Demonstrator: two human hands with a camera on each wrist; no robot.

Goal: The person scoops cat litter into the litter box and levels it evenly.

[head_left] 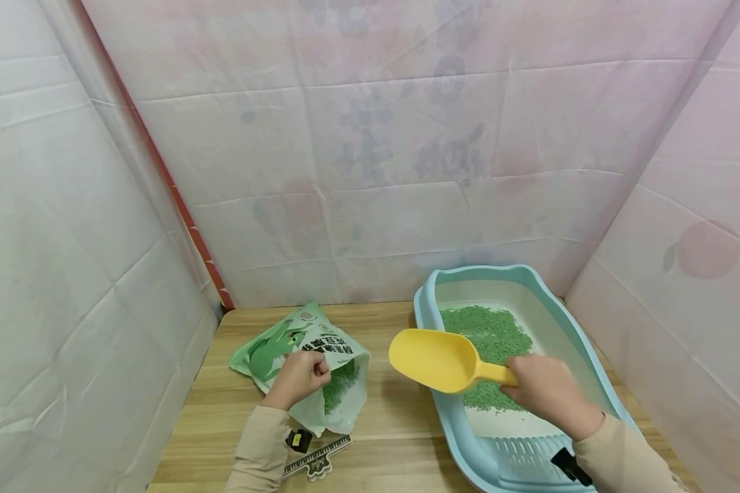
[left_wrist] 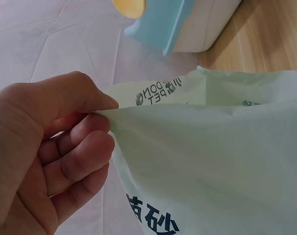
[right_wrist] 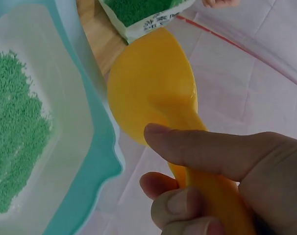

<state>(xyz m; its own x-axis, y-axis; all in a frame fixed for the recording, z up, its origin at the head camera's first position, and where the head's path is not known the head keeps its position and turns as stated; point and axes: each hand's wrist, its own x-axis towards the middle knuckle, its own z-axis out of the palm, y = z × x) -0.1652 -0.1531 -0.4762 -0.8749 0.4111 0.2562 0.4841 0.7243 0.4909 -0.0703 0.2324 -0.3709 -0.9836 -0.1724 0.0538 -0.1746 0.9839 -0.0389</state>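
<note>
In the head view my left hand (head_left: 297,378) pinches the rim of an open bag of cat litter (head_left: 284,342), which lies on its side with its mouth turned right. Thumb and fingertips meet at the bag's corner in the left wrist view. Green pellets (head_left: 339,385) show inside the mouth. My right hand (head_left: 545,390) grips the handle of a yellow scoop (head_left: 434,359), held above the left side of a blue litter box (head_left: 432,301). The scoop's bowl appears bare. More green pellets (head_left: 499,329) are spread over the box floor.
A bag clip (head_left: 318,457) marked like a ruler lies on the wooden table (head_left: 382,438) in front of the bag. Pale sheeting (head_left: 370,226) hangs behind the table and at both sides. The box's front end has a slotted ledge (head_left: 524,452).
</note>
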